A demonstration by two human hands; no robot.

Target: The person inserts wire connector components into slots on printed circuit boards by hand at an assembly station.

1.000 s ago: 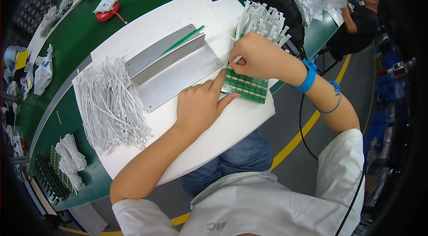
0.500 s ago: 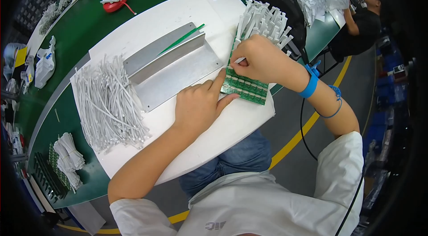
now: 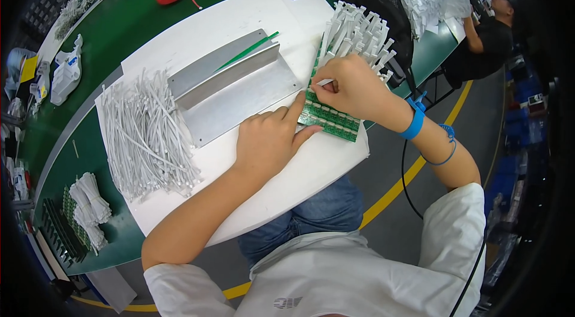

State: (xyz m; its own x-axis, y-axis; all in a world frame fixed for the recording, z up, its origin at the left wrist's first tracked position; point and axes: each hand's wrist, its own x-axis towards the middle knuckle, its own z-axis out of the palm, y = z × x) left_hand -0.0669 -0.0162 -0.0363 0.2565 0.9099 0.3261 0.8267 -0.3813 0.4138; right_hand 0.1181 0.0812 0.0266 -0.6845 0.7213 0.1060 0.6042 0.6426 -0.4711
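A green circuit board panel (image 3: 331, 125) lies on the white board's right part, its near rows of small connectors bare. White cables (image 3: 358, 32) stand up in a thick bunch from its far part. Over the middle of the panel, my right hand (image 3: 347, 86) is closed in a pinch; a short white bit of cable shows at its fingers, and the tip is hidden. My left hand (image 3: 266, 140) rests palm down, index finger stretched to the panel's left edge and thumb near its front corner.
A loose pile of white cables (image 3: 150, 131) lies at left. Between it and the panel sits an angled metal plate (image 3: 239, 95) with a green strip (image 3: 247, 52). A black bag (image 3: 383, 2) stands behind the panel. Bundled cables (image 3: 90, 203) lie lower left. A person (image 3: 482, 47) sits far right.
My right hand has shifted very slightly up and right, staying pinched over the panel. My left hand keeps its place at the panel's edge. The whole view has tilted a little.
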